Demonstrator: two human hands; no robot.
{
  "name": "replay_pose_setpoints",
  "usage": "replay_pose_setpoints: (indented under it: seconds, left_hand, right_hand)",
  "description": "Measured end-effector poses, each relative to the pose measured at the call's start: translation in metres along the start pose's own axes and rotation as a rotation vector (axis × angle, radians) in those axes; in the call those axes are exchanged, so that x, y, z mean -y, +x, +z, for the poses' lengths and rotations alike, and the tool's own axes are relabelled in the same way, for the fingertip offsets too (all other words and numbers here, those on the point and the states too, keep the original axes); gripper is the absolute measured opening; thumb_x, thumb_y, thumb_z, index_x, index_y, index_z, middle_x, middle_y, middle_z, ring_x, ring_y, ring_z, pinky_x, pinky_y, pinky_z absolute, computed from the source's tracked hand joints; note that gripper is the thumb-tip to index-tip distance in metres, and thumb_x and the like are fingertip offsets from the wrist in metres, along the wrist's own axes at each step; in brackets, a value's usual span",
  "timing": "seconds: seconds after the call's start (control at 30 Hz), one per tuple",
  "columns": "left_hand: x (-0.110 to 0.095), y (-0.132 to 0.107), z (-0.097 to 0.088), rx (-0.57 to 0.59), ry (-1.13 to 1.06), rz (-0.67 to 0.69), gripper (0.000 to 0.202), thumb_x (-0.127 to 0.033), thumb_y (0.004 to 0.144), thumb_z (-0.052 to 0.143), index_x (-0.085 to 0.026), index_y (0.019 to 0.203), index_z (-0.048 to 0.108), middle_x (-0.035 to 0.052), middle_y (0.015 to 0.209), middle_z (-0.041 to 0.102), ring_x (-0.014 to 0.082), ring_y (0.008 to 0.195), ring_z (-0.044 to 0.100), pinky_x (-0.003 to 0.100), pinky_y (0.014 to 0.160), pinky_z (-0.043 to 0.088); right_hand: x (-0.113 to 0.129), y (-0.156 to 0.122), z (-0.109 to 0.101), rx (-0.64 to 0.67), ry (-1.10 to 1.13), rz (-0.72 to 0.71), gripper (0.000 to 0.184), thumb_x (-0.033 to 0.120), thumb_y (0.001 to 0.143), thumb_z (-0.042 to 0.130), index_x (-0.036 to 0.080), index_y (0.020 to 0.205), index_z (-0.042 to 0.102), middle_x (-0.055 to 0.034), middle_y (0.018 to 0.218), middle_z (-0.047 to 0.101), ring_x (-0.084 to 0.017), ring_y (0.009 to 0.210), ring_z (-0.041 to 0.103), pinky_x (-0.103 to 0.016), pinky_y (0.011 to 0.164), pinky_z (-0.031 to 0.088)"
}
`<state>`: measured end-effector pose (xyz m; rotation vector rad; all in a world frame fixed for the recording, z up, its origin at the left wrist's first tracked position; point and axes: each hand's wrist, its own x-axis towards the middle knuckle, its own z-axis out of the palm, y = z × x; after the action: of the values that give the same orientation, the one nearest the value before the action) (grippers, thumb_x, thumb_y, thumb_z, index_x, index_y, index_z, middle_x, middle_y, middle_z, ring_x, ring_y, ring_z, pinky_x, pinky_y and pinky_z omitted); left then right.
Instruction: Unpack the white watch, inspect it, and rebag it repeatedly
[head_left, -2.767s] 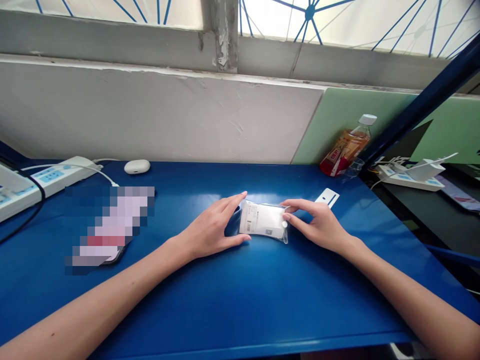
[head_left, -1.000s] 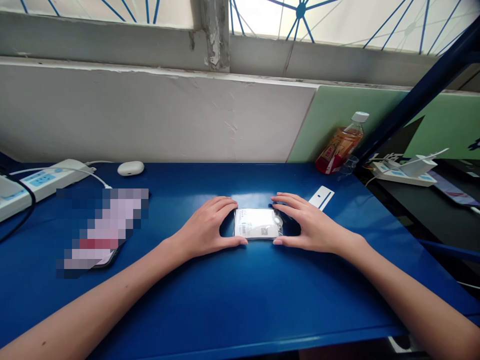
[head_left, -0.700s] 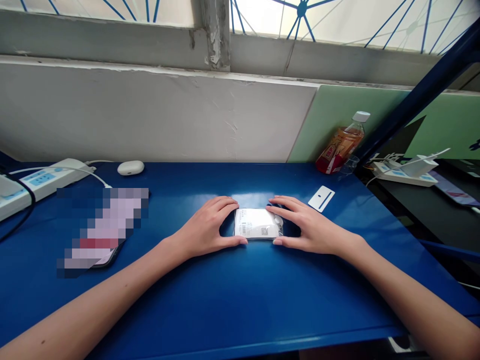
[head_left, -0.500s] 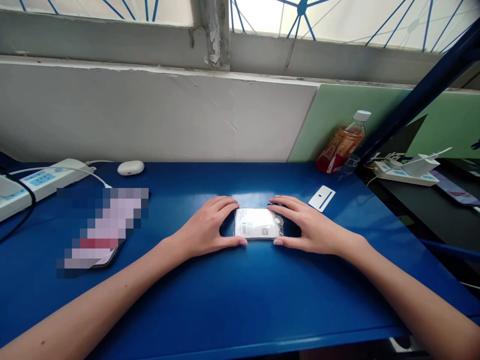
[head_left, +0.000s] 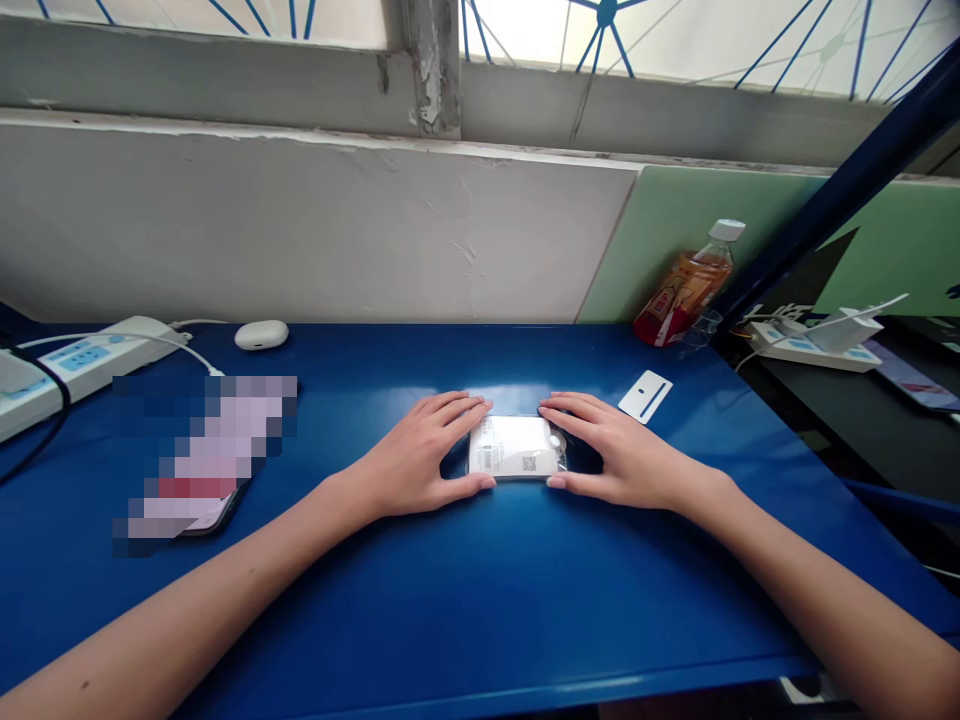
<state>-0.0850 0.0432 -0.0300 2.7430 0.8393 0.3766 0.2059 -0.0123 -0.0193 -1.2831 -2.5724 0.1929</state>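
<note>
A small white package [head_left: 514, 446] in clear plastic lies flat on the blue desk [head_left: 480, 600]. Small print, a barcode and a QR code show on its top, and a round white piece sits at its right end under the plastic. My left hand [head_left: 420, 452] grips its left end, thumb at the near edge and fingers over the far edge. Around the right end, my right hand [head_left: 622, 450] holds it the same way, with the thumb on the near corner.
A white card [head_left: 646, 397] lies beyond my right hand, and a drink bottle [head_left: 686, 290] leans at the back right. To the left are a pixelated phone [head_left: 217, 460] with a white cable, a white earbud case [head_left: 261, 335] and a power strip [head_left: 97, 360].
The fingers of my left hand have slid a little to the right over the package's far edge. My right hand and the package stay in place.
</note>
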Motion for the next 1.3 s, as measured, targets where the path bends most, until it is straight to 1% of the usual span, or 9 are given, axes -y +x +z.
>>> replay_pose_setpoints:
  seconds: [0.07, 0.17, 0.33, 0.43, 0.63, 0.77, 0.9, 1.07, 1.3]
  left_hand:
    - [-0.001, 0.0, -0.001, 0.036, 0.006, 0.022, 0.074, -0.061, 0.092, 0.054, -0.02, 0.152, 0.038, 0.0119, 0.153, 0.045, 0.0348, 0.143, 0.036, 0.052, 0.115, 0.031]
    - [-0.001, 0.001, -0.002, 0.051, -0.005, 0.034, 0.072, -0.06, 0.094, 0.053, -0.02, 0.152, 0.038, 0.0103, 0.152, 0.047, 0.0336, 0.145, 0.033, 0.052, 0.116, 0.03]
    - [-0.001, 0.003, -0.002, 0.054, -0.046, 0.02, 0.071, -0.058, 0.091, 0.058, -0.022, 0.15, 0.041, 0.0104, 0.15, 0.049, 0.0333, 0.145, 0.034, 0.052, 0.117, 0.029]
    - [-0.004, 0.003, -0.001, 0.042, -0.084, -0.014, 0.07, -0.054, 0.089, 0.063, -0.022, 0.148, 0.043, 0.0116, 0.149, 0.051, 0.0338, 0.144, 0.036, 0.053, 0.117, 0.03]
    - [-0.011, 0.002, 0.003, 0.004, -0.117, -0.04, 0.066, -0.046, 0.088, 0.064, -0.02, 0.145, 0.044, 0.0142, 0.146, 0.052, 0.0349, 0.143, 0.038, 0.056, 0.117, 0.029]
    - [-0.011, 0.002, 0.004, -0.004, -0.095, -0.038, 0.066, -0.045, 0.088, 0.064, -0.019, 0.145, 0.044, 0.0137, 0.146, 0.053, 0.0343, 0.144, 0.037, 0.055, 0.118, 0.028]
    - [-0.012, 0.003, 0.005, -0.026, -0.107, -0.042, 0.064, -0.044, 0.086, 0.066, -0.021, 0.142, 0.047, 0.0121, 0.143, 0.056, 0.0349, 0.142, 0.039, 0.056, 0.117, 0.029]
    - [-0.013, 0.004, 0.007, -0.027, -0.125, -0.054, 0.061, -0.042, 0.086, 0.066, -0.022, 0.141, 0.048, 0.0113, 0.141, 0.057, 0.0357, 0.142, 0.039, 0.058, 0.117, 0.029]
    - [-0.013, 0.005, 0.007, -0.015, -0.122, -0.065, 0.061, -0.042, 0.086, 0.066, -0.02, 0.14, 0.048, 0.0105, 0.141, 0.058, 0.0354, 0.143, 0.038, 0.058, 0.117, 0.028]
  right_hand:
    - [0.0, 0.0, 0.001, -0.012, -0.003, -0.008, 0.069, 0.054, 0.09, 0.06, 0.01, 0.142, 0.05, -0.0221, 0.143, 0.055, -0.036, 0.134, 0.05, -0.053, 0.106, 0.047]
    - [0.003, 0.0, 0.003, -0.049, -0.015, -0.02, 0.062, 0.046, 0.092, 0.058, 0.01, 0.141, 0.051, -0.0221, 0.144, 0.054, -0.036, 0.134, 0.05, -0.054, 0.106, 0.048]
    - [0.015, 0.001, 0.006, -0.092, -0.057, -0.03, 0.048, 0.028, 0.092, 0.051, 0.007, 0.136, 0.055, -0.0201, 0.138, 0.061, -0.032, 0.13, 0.056, -0.05, 0.108, 0.048]
    - [0.023, 0.002, 0.01, -0.131, -0.11, -0.019, 0.043, 0.021, 0.092, 0.047, 0.009, 0.132, 0.058, -0.0182, 0.135, 0.063, -0.031, 0.128, 0.059, -0.048, 0.107, 0.05]
    - [0.028, 0.005, 0.018, -0.206, -0.234, 0.042, 0.041, 0.02, 0.098, 0.041, 0.007, 0.132, 0.058, -0.0198, 0.127, 0.069, -0.031, 0.118, 0.066, -0.045, 0.097, 0.057]
    - [0.03, 0.006, 0.019, -0.177, -0.348, 0.005, 0.041, 0.013, 0.095, 0.042, 0.002, 0.132, 0.057, -0.0232, 0.128, 0.067, -0.033, 0.119, 0.065, -0.046, 0.1, 0.055]
    - [0.035, 0.006, 0.019, -0.112, -0.445, 0.017, 0.041, 0.005, 0.094, 0.041, 0.004, 0.131, 0.058, -0.0235, 0.129, 0.066, -0.034, 0.121, 0.064, -0.05, 0.101, 0.053]
    - [0.036, 0.006, 0.021, -0.125, -0.416, -0.008, 0.041, 0.002, 0.093, 0.037, -0.001, 0.128, 0.058, -0.0266, 0.127, 0.066, -0.034, 0.116, 0.067, -0.05, 0.099, 0.055]
    - [0.032, 0.007, 0.024, -0.157, -0.28, 0.0, 0.039, 0.005, 0.093, 0.036, 0.002, 0.125, 0.058, -0.0256, 0.124, 0.068, -0.032, 0.115, 0.068, -0.046, 0.103, 0.054]
